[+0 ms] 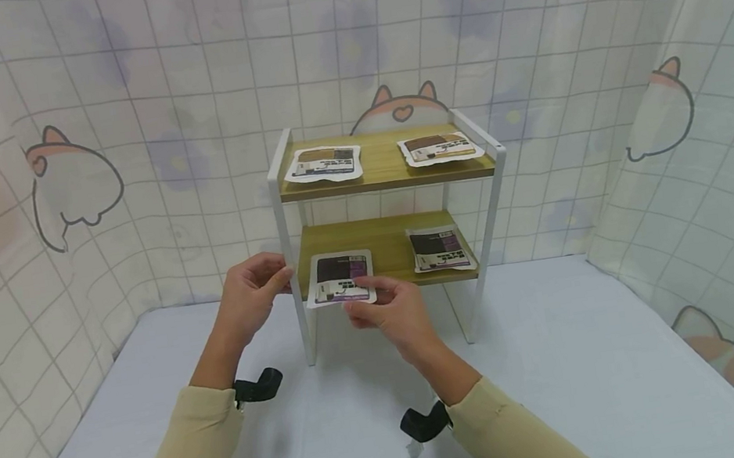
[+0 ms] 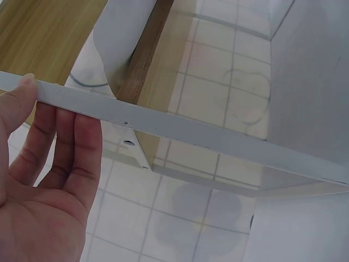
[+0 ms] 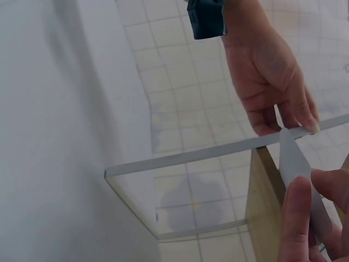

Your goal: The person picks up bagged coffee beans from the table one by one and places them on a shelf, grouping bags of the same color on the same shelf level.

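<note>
Your right hand (image 1: 390, 312) pinches a purple packet (image 1: 340, 279) at the lower shelf's (image 1: 389, 245) front edge. Your left hand (image 1: 250, 294) grips the rack's white post (image 1: 281, 218).

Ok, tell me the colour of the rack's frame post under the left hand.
White; the frame post shows best in the head view.

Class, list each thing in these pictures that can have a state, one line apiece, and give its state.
Left hand: grips the rack's white front post.
Right hand: pinches the purple packet.
Purple packet: lower shelf, overhanging the front edge.
Second lower packet: flat, untouched.
Two top-shelf packets: flat, untouched.
Rack: upright.
</note>
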`<state>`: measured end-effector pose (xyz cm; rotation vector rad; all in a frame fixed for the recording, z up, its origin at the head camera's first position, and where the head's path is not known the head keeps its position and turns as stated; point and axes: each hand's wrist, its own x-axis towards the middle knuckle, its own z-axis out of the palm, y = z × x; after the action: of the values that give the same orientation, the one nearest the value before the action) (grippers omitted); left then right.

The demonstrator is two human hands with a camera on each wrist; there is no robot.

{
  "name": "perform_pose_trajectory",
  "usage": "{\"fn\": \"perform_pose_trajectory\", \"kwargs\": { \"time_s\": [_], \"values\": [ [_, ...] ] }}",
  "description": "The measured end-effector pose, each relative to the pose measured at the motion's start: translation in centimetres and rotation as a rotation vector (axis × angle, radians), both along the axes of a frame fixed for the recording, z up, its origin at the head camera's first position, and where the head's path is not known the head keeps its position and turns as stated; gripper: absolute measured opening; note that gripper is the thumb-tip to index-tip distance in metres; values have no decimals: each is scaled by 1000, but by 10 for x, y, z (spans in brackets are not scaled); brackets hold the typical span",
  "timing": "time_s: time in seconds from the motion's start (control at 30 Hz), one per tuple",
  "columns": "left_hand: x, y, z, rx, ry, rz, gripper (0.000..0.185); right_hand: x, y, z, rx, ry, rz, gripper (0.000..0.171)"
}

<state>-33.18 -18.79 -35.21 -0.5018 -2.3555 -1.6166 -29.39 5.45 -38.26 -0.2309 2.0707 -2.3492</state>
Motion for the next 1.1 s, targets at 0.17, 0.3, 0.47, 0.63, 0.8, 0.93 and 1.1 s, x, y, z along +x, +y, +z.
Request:
{"fn": "perform_pose_trajectory", "kwargs": {
  "time_s": [0.17, 0.3, 0.47, 0.63, 0.8, 0.93, 1.1],
  "values": [
    [0, 0, 0, -5, 9, -1, 32, 0, -1, 2, -12, -13, 8, 48],
    [0, 0, 0, -6, 12, -2, 32, -1, -2, 2, -11, -12, 4, 48],
    [-1, 0, -1, -6, 13, -3, 33, -3, -4, 2, -10, -5, -11, 45],
    [-2, 0, -2, -3, 13, -8, 34, -4, -5, 1, -7, 13, -24, 38],
    [-1, -1, -1, -4, 12, -6, 33, -6, -5, 1, -8, 17, -23, 35],
    [0, 0, -1, -3, 15, -8, 31, -6, -6, 1, -3, 16, -23, 35],
    [0, 0, 0, -2, 17, -8, 29, -7, -7, 0, -23, 27, -17, 33]
  ]
}}
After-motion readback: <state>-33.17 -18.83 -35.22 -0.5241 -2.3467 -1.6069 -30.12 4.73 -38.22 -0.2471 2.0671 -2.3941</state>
